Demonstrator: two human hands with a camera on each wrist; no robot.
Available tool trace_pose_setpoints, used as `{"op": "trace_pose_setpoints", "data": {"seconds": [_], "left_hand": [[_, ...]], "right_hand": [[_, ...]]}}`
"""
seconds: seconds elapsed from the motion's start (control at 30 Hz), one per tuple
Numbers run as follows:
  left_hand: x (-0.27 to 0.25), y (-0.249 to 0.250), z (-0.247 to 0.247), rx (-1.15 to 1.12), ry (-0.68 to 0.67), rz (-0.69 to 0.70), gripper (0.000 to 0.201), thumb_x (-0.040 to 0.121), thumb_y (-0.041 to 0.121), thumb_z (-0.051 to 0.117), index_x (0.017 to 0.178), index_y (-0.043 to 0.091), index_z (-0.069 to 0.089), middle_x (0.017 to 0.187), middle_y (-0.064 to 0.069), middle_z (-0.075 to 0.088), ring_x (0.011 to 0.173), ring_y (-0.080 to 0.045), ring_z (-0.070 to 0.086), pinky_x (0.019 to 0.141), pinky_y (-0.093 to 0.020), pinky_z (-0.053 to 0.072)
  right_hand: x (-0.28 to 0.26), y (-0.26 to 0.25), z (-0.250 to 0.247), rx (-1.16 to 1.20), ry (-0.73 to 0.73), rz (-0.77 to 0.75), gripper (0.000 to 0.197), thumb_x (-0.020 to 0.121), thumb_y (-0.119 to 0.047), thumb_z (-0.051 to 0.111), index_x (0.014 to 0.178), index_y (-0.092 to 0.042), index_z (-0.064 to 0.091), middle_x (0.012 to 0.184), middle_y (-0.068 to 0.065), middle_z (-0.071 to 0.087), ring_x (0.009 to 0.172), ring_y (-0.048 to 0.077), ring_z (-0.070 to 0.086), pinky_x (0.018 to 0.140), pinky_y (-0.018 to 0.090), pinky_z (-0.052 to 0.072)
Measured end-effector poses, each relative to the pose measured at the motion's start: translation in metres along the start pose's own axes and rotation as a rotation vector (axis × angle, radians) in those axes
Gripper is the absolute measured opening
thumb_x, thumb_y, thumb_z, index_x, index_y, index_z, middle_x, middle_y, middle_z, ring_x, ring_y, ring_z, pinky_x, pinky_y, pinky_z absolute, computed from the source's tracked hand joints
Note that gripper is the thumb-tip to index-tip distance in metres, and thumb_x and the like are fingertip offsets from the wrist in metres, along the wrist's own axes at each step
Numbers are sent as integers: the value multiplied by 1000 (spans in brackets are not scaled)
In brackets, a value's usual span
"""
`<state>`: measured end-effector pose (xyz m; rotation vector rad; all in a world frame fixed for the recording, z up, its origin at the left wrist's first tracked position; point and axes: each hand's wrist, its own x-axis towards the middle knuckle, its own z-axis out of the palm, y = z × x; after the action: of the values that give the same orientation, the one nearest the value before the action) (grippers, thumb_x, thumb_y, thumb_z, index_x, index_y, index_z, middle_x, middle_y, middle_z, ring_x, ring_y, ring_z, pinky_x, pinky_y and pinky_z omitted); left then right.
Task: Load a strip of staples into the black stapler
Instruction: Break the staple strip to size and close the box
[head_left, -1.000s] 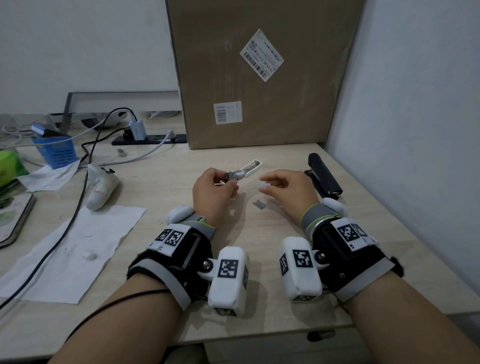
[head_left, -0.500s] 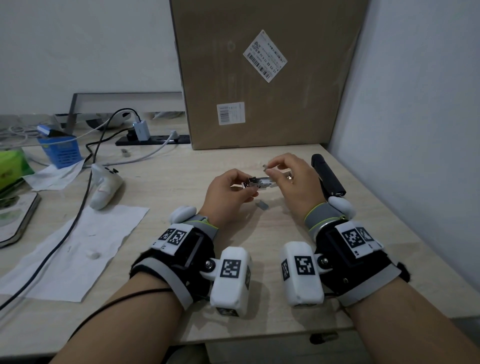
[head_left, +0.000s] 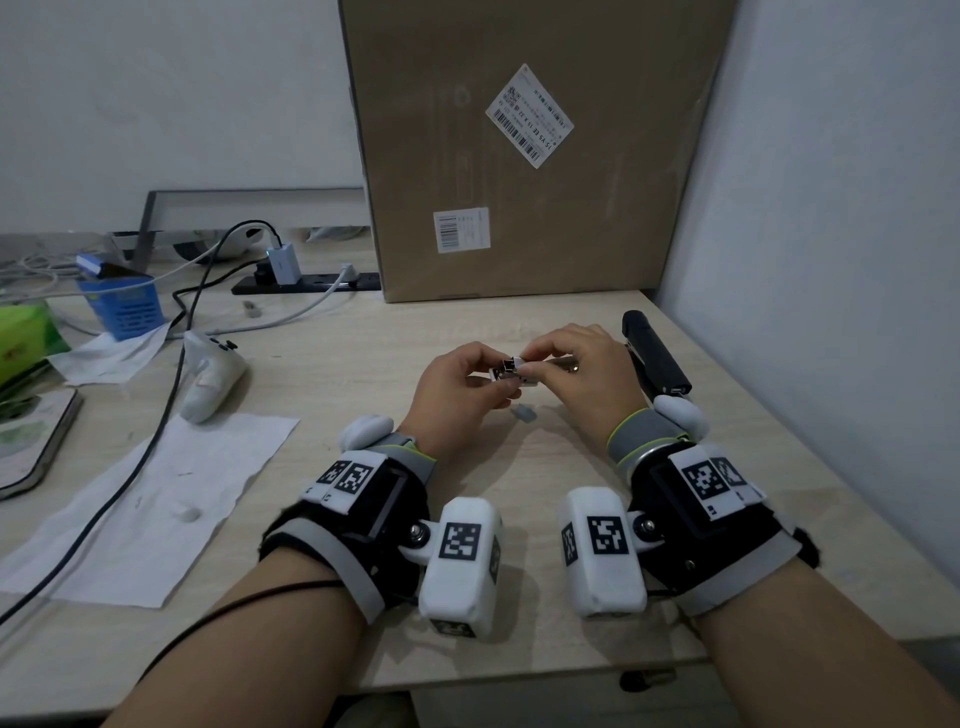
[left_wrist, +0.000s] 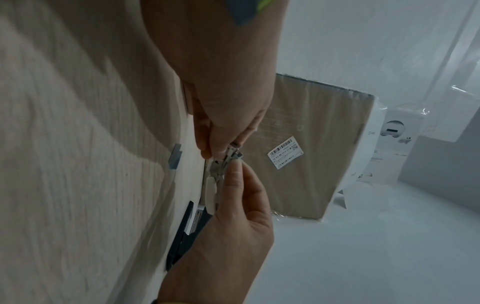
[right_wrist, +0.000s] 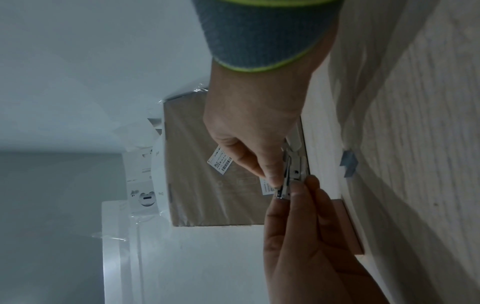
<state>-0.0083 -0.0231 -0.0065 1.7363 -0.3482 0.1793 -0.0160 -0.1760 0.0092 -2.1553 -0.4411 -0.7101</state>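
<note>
Above the middle of the desk, both hands pinch one small metal part with a white plastic end (head_left: 511, 371). My left hand (head_left: 496, 375) grips its left end. Thumb and forefinger of my right hand (head_left: 537, 364) hold its right side. The left wrist view shows the metal part (left_wrist: 223, 164) between the fingertips, and so does the right wrist view (right_wrist: 291, 172). A short grey strip of staples (head_left: 523, 413) lies on the desk just below the hands. The black stapler (head_left: 655, 353) lies behind my right hand, near the wall.
A big cardboard box (head_left: 519, 156) stands at the back, and a wall runs close on the right. To the left lie a white controller (head_left: 213, 384), a paper sheet (head_left: 156, 499), a black cable (head_left: 130, 467) and a blue basket (head_left: 124, 306).
My right hand, apart one second ago, has come left and taken hold of the metal part that my left hand holds. The strip of staples on the desk has not moved.
</note>
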Motion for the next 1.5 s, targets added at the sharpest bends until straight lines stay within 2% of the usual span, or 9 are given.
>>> {"op": "trace_pose_setpoints", "data": {"seconds": [0.2,0.33,0.53,0.63,0.77,0.87,0.93,1.3,1.5], "left_hand": [[0,-1,0,22,-3,13,14,79,-2,67,92,2,63,83,-11,66,63,-5,68,67,-23,58],[-1,-1,-1,56,-9,20,16,78,-1,68,93,-3,64,84,-12,67,75,-22,70,77,-37,58],[-1,1,-1,66,-21,19,15,77,-1,69,92,0,65,85,-12,68,82,-33,71,81,-41,58],[-2,0,-1,35,-17,-1,16,77,-1,69,93,-2,65,87,-13,68,80,-29,71,82,-41,57],[-2,0,-1,0,-15,-7,14,79,-1,68,92,-2,65,83,-11,67,73,-16,70,80,-36,58],[-1,-2,-1,-49,-9,-22,14,81,0,67,93,-3,63,84,-10,66,66,-6,70,77,-29,58],[0,-2,0,-83,-6,-31,13,81,1,67,92,-3,63,84,-11,65,64,-5,70,74,-25,58],[2,-4,1,-181,-1,-64,13,82,-1,65,94,-5,61,89,-16,65,64,-6,70,71,-20,58],[0,-4,2,-190,12,-77,22,81,1,67,98,-12,60,93,-20,67,68,-8,69,75,-22,58]], "right_hand": [[0,-1,0,19,-23,9,5,74,-20,73,78,-17,73,70,-22,54,87,15,52,78,38,48],[-1,-2,0,61,-28,36,6,71,-18,75,77,-15,74,71,-18,57,90,19,55,79,43,50],[-1,-1,1,64,-23,42,8,69,-18,77,77,-16,75,77,-6,66,93,20,53,79,41,50],[-1,0,0,58,-33,40,9,71,-18,76,79,-17,76,80,-7,67,95,18,53,78,25,47],[0,1,2,40,-26,38,15,71,-20,76,87,-17,75,87,-2,72,94,14,51,80,27,46],[0,2,3,38,-7,12,19,71,-19,76,90,-19,75,91,-2,73,95,10,49,79,8,37],[0,1,4,34,-3,-1,17,71,-18,76,87,-20,76,91,-3,72,96,10,49,79,5,34],[-2,0,4,-16,-13,-37,17,75,-27,70,90,-33,74,107,-9,67,106,16,47,96,49,39],[-3,0,5,-32,-19,-79,20,73,-34,62,89,-33,74,105,-8,69,106,17,49,94,52,39]]}}
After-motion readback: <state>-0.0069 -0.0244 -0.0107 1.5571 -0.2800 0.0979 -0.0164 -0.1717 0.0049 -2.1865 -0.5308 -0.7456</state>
